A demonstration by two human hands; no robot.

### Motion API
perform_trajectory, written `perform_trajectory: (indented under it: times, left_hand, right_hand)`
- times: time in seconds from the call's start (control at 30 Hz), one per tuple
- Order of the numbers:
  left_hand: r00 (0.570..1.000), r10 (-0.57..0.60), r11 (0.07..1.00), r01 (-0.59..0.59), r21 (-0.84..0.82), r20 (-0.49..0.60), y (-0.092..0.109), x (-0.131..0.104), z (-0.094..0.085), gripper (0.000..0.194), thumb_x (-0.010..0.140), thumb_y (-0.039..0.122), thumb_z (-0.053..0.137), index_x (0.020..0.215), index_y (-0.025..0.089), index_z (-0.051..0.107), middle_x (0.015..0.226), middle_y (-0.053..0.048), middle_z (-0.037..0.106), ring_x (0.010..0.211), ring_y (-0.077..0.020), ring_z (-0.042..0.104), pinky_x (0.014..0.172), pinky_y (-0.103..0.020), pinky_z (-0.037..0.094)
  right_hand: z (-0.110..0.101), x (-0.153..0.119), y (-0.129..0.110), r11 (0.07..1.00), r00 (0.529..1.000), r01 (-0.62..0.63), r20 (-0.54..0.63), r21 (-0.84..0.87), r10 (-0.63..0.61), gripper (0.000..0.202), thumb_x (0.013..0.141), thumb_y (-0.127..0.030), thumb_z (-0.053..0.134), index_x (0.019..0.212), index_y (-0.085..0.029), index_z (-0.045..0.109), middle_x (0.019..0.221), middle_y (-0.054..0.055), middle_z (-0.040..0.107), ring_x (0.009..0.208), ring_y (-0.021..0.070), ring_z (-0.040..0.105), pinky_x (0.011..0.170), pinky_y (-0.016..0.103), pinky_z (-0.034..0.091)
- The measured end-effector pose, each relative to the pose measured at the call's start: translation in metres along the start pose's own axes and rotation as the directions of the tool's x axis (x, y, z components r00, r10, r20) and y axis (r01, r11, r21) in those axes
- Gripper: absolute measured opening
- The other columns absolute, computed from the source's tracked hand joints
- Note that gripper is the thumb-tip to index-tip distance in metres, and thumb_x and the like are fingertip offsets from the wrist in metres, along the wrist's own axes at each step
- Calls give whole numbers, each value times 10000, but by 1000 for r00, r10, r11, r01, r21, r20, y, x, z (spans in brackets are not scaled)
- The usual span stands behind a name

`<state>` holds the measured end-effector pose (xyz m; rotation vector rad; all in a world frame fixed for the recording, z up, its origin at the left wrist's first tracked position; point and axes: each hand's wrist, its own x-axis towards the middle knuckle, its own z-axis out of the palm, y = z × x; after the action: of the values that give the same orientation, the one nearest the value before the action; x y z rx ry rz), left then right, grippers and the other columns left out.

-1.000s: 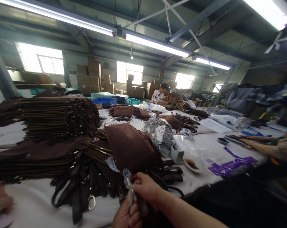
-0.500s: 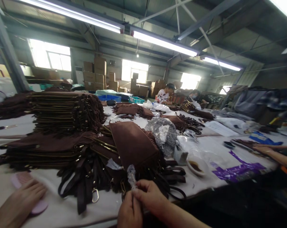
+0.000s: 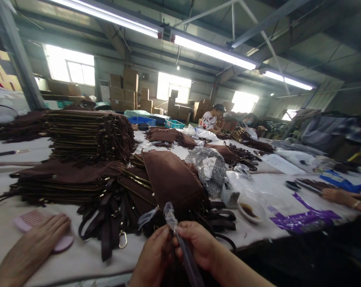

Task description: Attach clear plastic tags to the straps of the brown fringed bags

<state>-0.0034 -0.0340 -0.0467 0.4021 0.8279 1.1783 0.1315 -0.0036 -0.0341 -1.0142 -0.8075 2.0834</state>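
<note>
In the head view, my left hand [image 3: 152, 255] and my right hand [image 3: 196, 243] meet low in the middle, fingers closed on a plastic-wrapped strap [image 3: 190, 261]. Its twisted clear plastic end [image 3: 170, 215] sticks up past my fingertips. The wrapped length runs down under my right hand; what my left fingers pinch is partly hidden. Just beyond lies a brown fringed bag [image 3: 174, 177], tilted on other bags. Dark straps with a gold clasp [image 3: 123, 240] hang left of my hands, and a loose piece of clear plastic [image 3: 147, 218] lies close by.
Another person's hand [image 3: 44, 239] rests on a pink comb [image 3: 29, 219] at the left. Stacked brown bags [image 3: 75, 135] stand behind. To the right are a cup of brown liquid [image 3: 250, 210], purple plastic [image 3: 306, 219] and another person's hand [image 3: 336, 195].
My hands have turned the strap, so its wrapped length now shows below my right hand. My left hand has shifted left. The other person's hand has slid right over the comb.
</note>
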Motion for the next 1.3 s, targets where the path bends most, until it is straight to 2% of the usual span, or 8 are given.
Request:
perform_trajectory:
  times: [0.07,0.17,0.47,0.83,1.03,1.1,1.17,1.3]
  left_hand:
    - [996,-50,994,56,-95,68,-2,3,2,261,718,356,748,839,148,648,632,4,621,529,-127,595,499,-244,474]
    - [994,-89,988,97,-120,68,-4,5,2,221,737,332,727,787,143,624,586,8,599,482,-130,584,471,-256,482]
    - [996,-45,984,57,-167,77,-6,5,-1,201,705,256,764,793,128,636,557,27,565,452,-84,518,443,-219,473]
    - [982,-33,972,-12,-235,-186,-20,-2,4,57,783,137,656,749,110,619,618,-12,593,482,-80,546,440,-182,467]
    - [986,-10,969,-30,-244,-164,-23,-10,2,118,735,180,718,724,141,607,640,8,599,517,-77,545,493,-185,463]
    - [981,52,990,-76,-122,-187,-22,-13,0,169,728,279,734,745,163,612,636,18,606,536,-97,552,512,-206,456]
    - [956,172,979,-140,148,-236,-20,-16,-2,217,753,383,696,787,179,629,639,13,626,578,-132,570,553,-239,458]
    - [889,416,740,-209,639,-191,-13,-23,-4,237,821,435,581,830,207,642,706,-12,670,709,-198,609,675,-296,456]
  right_hand:
    - [1,0,0,1000,1000,-15,3,12,15,294,683,-336,733,795,-122,565,608,6,607,407,103,545,412,211,412]
    - [1,0,1,999,1000,-22,-14,23,23,274,683,-320,732,774,-126,561,581,3,601,384,101,533,388,202,404]
    - [2,2,6,993,998,-48,41,106,44,264,713,-302,740,783,-109,574,583,17,612,409,99,557,422,192,408]
    - [6,5,17,997,1000,22,-22,75,-20,249,701,-305,736,748,-101,602,593,26,621,403,86,531,417,188,388]
    - [14,3,20,995,994,62,-100,82,-54,302,644,-340,776,712,-119,582,590,17,628,406,76,511,423,194,398]
    - [16,2,22,995,991,76,-118,63,-68,337,623,-377,783,699,-123,574,568,14,622,390,75,500,411,194,382]
    - [17,2,22,995,986,99,-134,12,-97,369,615,-415,782,700,-125,570,562,14,622,385,79,501,401,193,364]
    - [16,1,22,982,974,134,-165,-134,-156,418,625,-473,774,738,-131,563,599,20,635,402,96,527,403,199,363]
